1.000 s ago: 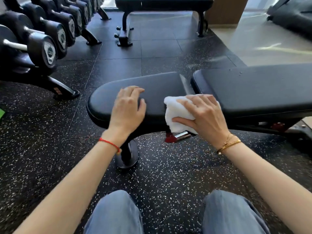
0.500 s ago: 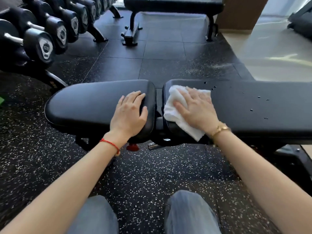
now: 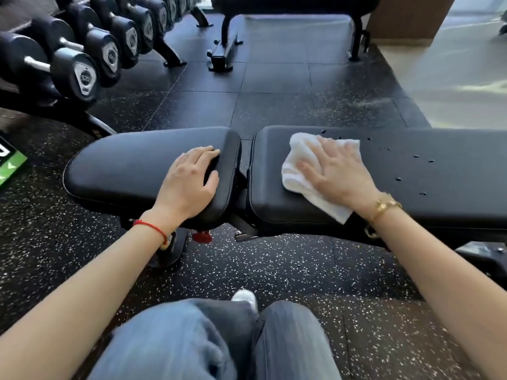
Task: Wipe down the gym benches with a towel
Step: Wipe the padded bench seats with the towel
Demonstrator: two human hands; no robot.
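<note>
On the long pad, her flat right hand (image 3: pixel 336 171) presses the towel (image 3: pixel 297 165) mid-wipe, left hand (image 3: pixel 190 181) resting open on the seat (image 3: pixel 131 165); droplets (image 3: pixel 414 171) toward three o'clock likely come next.

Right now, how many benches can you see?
2. The near black padded adjustable bench lies under both hands; a second black flat bench stands beyond it at the top edge, partly cut off. Others may be out of frame.
</note>
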